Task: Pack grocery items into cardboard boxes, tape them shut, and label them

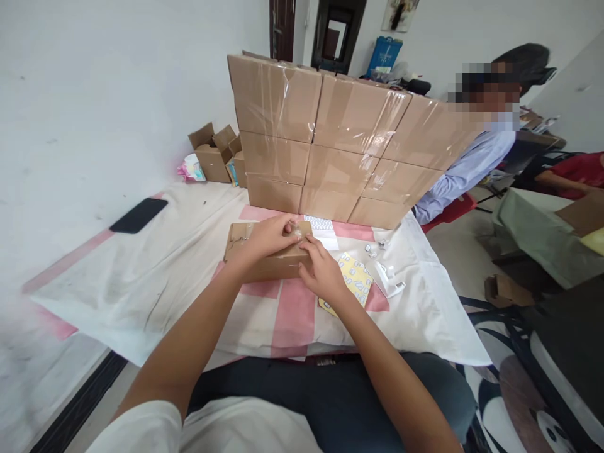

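A small closed cardboard box [274, 268] lies on the cloth in front of me. Over its top, my left hand [271, 236] has the thumb and fingers drawn together in a pinch; whatever is between them is too small to make out. Close by, shiny clear tape [297, 231] shows on the box's upper face. My right hand [324, 269] grips the box's right end, its fingers on the top edge and its thumb lower on the front side. The two hands' fingertips almost meet.
A wall of taped cardboard boxes [340, 145] stands behind. On the cloth lie a phone [138, 215], a printed white sheet [325, 233], a yellow patterned sheet [352, 277] and a white tape dispenser [387, 280]. Opened boxes [212, 157] sit back left; a person [476, 157] is at right.
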Tool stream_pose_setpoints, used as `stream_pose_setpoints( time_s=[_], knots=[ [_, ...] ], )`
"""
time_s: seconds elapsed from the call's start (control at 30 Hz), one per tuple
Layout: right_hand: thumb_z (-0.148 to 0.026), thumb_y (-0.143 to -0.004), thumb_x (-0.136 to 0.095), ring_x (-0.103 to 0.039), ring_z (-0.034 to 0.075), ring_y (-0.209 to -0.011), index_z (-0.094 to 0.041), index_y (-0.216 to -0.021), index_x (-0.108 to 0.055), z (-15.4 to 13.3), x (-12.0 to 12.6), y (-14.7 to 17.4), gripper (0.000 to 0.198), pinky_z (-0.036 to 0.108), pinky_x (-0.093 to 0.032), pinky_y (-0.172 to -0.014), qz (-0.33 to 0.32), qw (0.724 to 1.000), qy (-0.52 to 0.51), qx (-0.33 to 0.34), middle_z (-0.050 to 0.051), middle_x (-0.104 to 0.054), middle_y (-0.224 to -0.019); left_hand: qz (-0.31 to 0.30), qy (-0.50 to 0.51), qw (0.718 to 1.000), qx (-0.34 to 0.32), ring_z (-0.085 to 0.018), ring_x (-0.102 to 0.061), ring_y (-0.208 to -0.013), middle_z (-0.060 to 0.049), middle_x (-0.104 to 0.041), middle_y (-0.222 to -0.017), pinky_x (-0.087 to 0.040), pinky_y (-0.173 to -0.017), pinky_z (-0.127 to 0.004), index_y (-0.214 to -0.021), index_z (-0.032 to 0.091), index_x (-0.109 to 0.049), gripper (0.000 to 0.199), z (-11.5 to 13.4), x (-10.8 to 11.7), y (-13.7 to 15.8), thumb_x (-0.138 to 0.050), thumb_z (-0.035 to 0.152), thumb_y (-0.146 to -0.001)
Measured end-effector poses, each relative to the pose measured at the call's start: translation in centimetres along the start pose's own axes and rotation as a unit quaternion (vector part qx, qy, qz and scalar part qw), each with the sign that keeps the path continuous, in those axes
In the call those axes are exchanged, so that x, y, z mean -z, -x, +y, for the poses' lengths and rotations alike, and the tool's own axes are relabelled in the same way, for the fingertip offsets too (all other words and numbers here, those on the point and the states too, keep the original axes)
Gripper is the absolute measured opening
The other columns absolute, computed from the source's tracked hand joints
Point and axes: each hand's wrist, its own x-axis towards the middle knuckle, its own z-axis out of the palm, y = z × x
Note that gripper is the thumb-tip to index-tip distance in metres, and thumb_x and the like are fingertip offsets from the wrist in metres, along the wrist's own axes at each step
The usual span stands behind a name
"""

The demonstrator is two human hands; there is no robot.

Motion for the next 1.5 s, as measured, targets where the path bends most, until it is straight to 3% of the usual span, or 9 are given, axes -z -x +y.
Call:
stream_pose_setpoints(
  time_s=[0.17,0.4,0.6,0.73,0.83,0.93,1.3,1.5],
  knots=[
    [-0.025,-0.094,-0.054,-0.068,0.027,-0.117,-0.025,-0.138,-0.058,-0.3,1.4,-0.3,0.044,0.043,-0.059,-0.095,-0.017,1.0,0.019,-0.004,0.008,-0.053,-0.153,0.005,0.018,1.0,-0.006,-0.02,-0.063,-0.087,-0.001,-0.069,-0.096,-0.042,-0.069,-0.029,-0.095,0.024,-0.059,0.02,-0.4,-0.2,-0.1,-0.063,0.04,-0.085],
    [-0.023,-0.093,-0.055,-0.07,0.026,-0.108,-0.025,-0.127,-0.06,-0.7,1.9,0.1,0.034,0.043,-0.06,-0.09,-0.026,0.999,0.022,-0.002,0.009,-0.053,-0.153,0.005,0.039,0.999,-0.009,-0.02,-0.063,-0.084,0.0,-0.069,-0.09,-0.042,-0.068,-0.029,-0.092,0.024,-0.06,0.02,-0.3,-0.3,0.0,-0.064,0.042,-0.085],
    [-0.022,-0.092,-0.055,-0.064,0.028,-0.124,-0.024,-0.138,-0.056,-0.5,1.5,0.2,0.046,0.045,-0.058,-0.098,-0.024,1.0,0.017,0.008,0.009,-0.053,-0.151,0.006,0.049,0.999,0.002,-0.021,-0.064,-0.084,-0.001,-0.072,-0.094,-0.042,-0.068,-0.03,-0.089,0.023,-0.06,0.022,-0.8,-0.4,-0.4,-0.062,0.045,-0.087],
    [-0.023,-0.092,-0.055,-0.065,0.027,-0.122,-0.024,-0.139,-0.056,-0.4,1.4,0.2,0.047,0.044,-0.058,-0.098,-0.024,1.0,0.016,0.005,0.009,-0.052,-0.152,0.005,0.046,0.999,0.006,-0.02,-0.064,-0.082,0.0,-0.071,-0.091,-0.042,-0.068,-0.03,-0.091,0.024,-0.06,0.024,-1.0,-0.6,-0.6,-0.061,0.047,-0.087],
    [-0.024,-0.092,-0.056,-0.066,0.027,-0.119,-0.024,-0.14,-0.055,-0.4,1.3,0.2,0.048,0.043,-0.059,-0.095,-0.025,0.999,0.025,0.005,0.01,-0.051,-0.153,0.007,0.044,0.999,0.007,-0.02,-0.064,-0.081,0.002,-0.07,-0.09,-0.041,-0.068,-0.03,-0.108,0.027,-0.061,0.026,-1.1,-0.5,-0.7,-0.059,0.044,-0.089],
    [-0.024,-0.092,-0.055,-0.065,0.029,-0.122,-0.023,-0.14,-0.055,-0.5,1.2,0.3,0.048,0.045,-0.059,-0.095,-0.025,0.999,0.033,0.007,0.01,-0.051,-0.154,0.012,0.041,0.999,0.015,-0.02,-0.065,-0.082,0.003,-0.069,-0.09,-0.042,-0.068,-0.03,-0.126,0.03,-0.055,0.04,-1.0,-0.4,-0.6,-0.06,0.041,-0.088],
    [-0.022,-0.092,-0.055,-0.061,0.028,-0.129,-0.025,-0.144,-0.052,-0.3,1.2,0.5,0.052,0.045,-0.057,-0.101,-0.023,1.0,0.016,0.007,0.009,-0.048,-0.156,-0.02,-0.011,0.999,0.031,-0.021,-0.067,-0.085,0.0,-0.071,-0.098,-0.041,-0.064,-0.029,-0.134,0.027,-0.053,0.066,0.5,0.2,-0.6,-0.073,0.051,-0.077],
    [-0.02,-0.09,-0.056,-0.059,0.029,-0.133,-0.024,-0.144,-0.053,-0.1,1.1,0.8,0.053,0.044,-0.056,-0.104,-0.027,1.0,0.013,0.008,0.01,-0.046,-0.159,-0.012,-0.063,0.996,0.062,-0.024,-0.068,-0.086,-0.001,-0.074,-0.095,-0.037,-0.065,-0.03,-0.121,0.03,-0.066,0.044,1.1,-0.1,-1.8,-0.069,0.052,-0.083]
  ],
)
